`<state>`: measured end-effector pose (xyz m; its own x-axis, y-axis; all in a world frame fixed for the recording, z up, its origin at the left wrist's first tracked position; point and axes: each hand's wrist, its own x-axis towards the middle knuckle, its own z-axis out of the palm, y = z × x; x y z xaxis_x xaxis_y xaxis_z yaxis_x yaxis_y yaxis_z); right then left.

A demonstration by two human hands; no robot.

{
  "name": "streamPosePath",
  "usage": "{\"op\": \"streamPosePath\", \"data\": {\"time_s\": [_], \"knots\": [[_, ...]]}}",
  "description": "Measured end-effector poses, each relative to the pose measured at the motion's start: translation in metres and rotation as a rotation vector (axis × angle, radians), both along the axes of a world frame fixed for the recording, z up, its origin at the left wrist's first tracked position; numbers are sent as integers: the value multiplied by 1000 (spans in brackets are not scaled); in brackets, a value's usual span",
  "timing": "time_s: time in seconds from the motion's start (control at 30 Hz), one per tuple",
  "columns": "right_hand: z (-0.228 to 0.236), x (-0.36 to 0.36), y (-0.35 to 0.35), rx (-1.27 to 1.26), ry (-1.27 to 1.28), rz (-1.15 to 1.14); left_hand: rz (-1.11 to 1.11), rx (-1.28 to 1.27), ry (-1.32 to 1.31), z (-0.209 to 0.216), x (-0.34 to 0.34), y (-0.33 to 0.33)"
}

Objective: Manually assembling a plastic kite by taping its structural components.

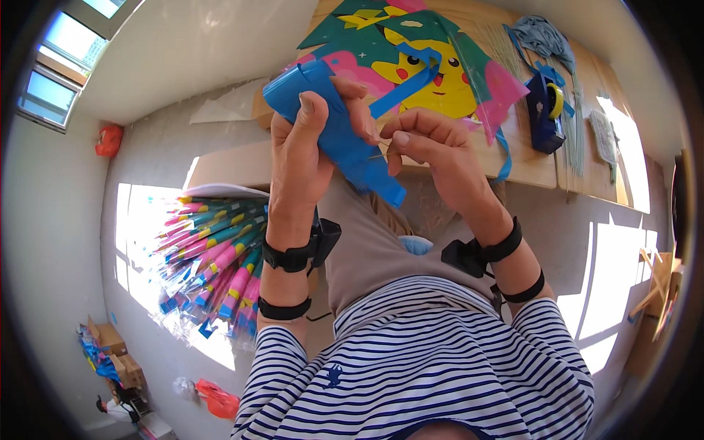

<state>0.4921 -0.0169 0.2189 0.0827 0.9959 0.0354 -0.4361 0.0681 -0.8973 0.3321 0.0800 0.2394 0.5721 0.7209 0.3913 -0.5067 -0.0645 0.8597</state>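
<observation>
My left hand (304, 147) is closed around a wide blue ribbon (326, 121), gathered into a flat folded bundle whose loose end hangs down over my lap. Close beside it, my right hand (436, 147) pinches a thin yellowish strand (383, 143) between thumb and forefinger. That strand reaches across to the fingers of my left hand and the ribbon; whether it is a rubber band or a wire I cannot tell. Behind my hands a kite (433, 81) with a yellow cartoon figure on green and pink lies on the table, with more blue ribbon (403, 92) across it.
On the wooden table (532, 172) to the right stand a dark blue tape dispenser (543, 114), thin rods (574, 147), a clear plastic box (603, 136) and a bunched grey-blue cloth (544, 40). Several wrapped rolled kites (220, 249) fan out at my left. Red bags (218, 400) lie farther off.
</observation>
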Motion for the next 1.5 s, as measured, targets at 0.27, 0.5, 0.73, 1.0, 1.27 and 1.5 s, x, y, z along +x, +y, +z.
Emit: {"op": "streamPosePath", "data": {"time_s": [0.27, 0.5, 0.73, 1.0, 1.27, 1.5], "knots": [[-5, 22, 18, 29, -105, 344, -324, 198, 42, 4, -12, -6], [7, 22, 17, 87, -273, 357, -418, 111, 18, 0, -17, -13], [5, 22, 9, 39, -262, 351, -502, 207, -7, -1, -16, -6], [12, -8, -15, 84, -179, 126, -464, 220, -158, -8, -12, 17], [11, -54, -43, 827, -1123, -545, -482, -43, -471, -14, -7, 26], [6, -37, -35, 941, -1118, -509, -524, -99, -501, -10, -12, 31]]}}
